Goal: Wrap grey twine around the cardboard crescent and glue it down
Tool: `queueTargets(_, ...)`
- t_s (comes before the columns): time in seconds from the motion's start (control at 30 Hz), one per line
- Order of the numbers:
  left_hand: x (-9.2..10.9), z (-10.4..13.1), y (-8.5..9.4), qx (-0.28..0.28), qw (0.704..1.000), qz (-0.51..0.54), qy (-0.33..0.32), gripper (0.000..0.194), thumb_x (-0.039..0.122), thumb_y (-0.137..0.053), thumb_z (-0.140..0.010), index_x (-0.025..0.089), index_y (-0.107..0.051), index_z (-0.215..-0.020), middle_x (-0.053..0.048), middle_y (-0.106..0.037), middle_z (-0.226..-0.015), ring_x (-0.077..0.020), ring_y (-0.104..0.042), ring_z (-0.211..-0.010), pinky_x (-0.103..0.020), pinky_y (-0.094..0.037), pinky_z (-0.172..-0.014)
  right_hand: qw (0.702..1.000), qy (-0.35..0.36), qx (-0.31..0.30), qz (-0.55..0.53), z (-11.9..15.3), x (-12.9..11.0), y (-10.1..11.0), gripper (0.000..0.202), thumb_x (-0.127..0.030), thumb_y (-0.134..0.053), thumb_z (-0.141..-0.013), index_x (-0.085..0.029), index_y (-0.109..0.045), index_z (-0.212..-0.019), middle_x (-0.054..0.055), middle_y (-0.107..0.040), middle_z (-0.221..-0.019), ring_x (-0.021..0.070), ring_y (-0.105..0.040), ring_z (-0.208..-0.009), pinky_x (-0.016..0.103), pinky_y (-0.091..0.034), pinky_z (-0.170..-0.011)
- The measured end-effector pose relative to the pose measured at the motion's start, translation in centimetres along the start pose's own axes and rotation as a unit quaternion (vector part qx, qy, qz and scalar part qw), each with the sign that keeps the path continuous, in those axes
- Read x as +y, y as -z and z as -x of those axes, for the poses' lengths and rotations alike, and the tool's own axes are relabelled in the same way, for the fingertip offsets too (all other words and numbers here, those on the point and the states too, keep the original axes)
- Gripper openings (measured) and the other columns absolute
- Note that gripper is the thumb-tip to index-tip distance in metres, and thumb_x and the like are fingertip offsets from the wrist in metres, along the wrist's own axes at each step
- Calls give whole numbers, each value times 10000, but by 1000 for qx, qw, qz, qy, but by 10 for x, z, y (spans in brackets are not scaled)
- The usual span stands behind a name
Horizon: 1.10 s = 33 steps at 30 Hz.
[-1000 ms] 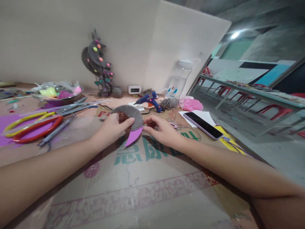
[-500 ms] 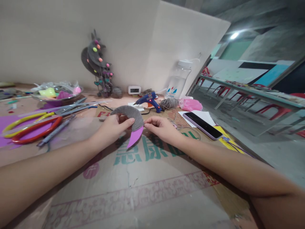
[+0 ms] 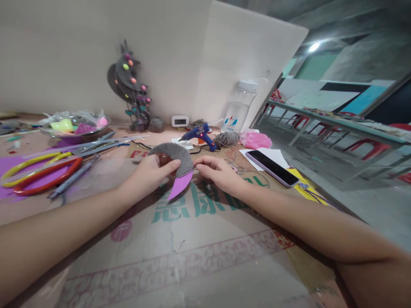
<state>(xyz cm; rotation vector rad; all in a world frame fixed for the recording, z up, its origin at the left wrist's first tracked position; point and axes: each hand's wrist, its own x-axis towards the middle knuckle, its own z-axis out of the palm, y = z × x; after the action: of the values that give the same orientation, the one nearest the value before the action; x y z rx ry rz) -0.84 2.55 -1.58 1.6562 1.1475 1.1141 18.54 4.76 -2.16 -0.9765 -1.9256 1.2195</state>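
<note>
A purple crescent (image 3: pixel 180 187), mostly wound with grey yarn (image 3: pixel 177 154), is held above the cardboard. Only its lower tip shows bare purple. My left hand (image 3: pixel 154 171) grips the wrapped part from the left, thumb on the front face. At the crescent's right edge, my right hand (image 3: pixel 215 172) has thumb and forefinger pinched together, apparently on the grey yarn strand where the wrapping ends. Behind the hands a blue glue gun (image 3: pixel 199 135) rests beside a skein of grey yarn (image 3: pixel 227 139).
Yellow-handled and red-handled scissors (image 3: pixel 48 175) lie left, near a bowl of coloured pieces (image 3: pixel 75 136). A decorated grey crescent (image 3: pixel 126 77) stands at the back, with a small clock (image 3: pixel 180 121) and a water bottle (image 3: pixel 240 107). A phone (image 3: pixel 272 168) lies right. Printed cardboard (image 3: pixel 180 265) covers the tabletop.
The view has shifted very slightly. The crescent's purple tip has swung a little to the left; both hands keep nearly the same grip and place.
</note>
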Motion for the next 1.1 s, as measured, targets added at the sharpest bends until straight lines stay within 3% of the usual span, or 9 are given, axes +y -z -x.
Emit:
queueTargets(0.23,4,2,-2,-3,999,44,9,182,308,-573,-768,182,-647,-878,-45,-709,-863,-222,-647,-829,-312,-499,-739,996,21,-48,66,1,-1,-3,221,-316,-540,-813,-164,-581,-967,6,-581,-811,101,-499,-696,236,-410,-643)
queueTargets(0.57,6,5,-4,-24,1000,14,14,226,361,-556,-776,188,-643,-894,-61,-703,-853,-234,-644,-807,-336,-510,-720,999,-13,-45,7,0,4,-4,134,-291,-562,-788,-167,-554,-838,-31,-508,-656,79,-445,-584,219,-374,-572)
queueTargets(0.9,8,4,-3,-4,999,38,29,155,334,-584,-764,204,-637,-828,-22,-699,-802,-200,-646,-764,-286,-503,-674,997,-15,-42,-65,3,-5,-5,190,-343,-536,-807,-154,-555,-814,-24,-502,-675,74,-442,-599,220,-358,-573)
queueTargets(1.1,6,4,-3,-3,999,44,13,182,333,-596,-755,201,-652,-866,-34,-706,-841,-214,-652,-809,-302,-505,-714,997,-17,-52,-60,2,-4,-5,133,-273,-567,-773,-164,-546,-844,-29,-514,-672,79,-452,-600,226,-365,-586)
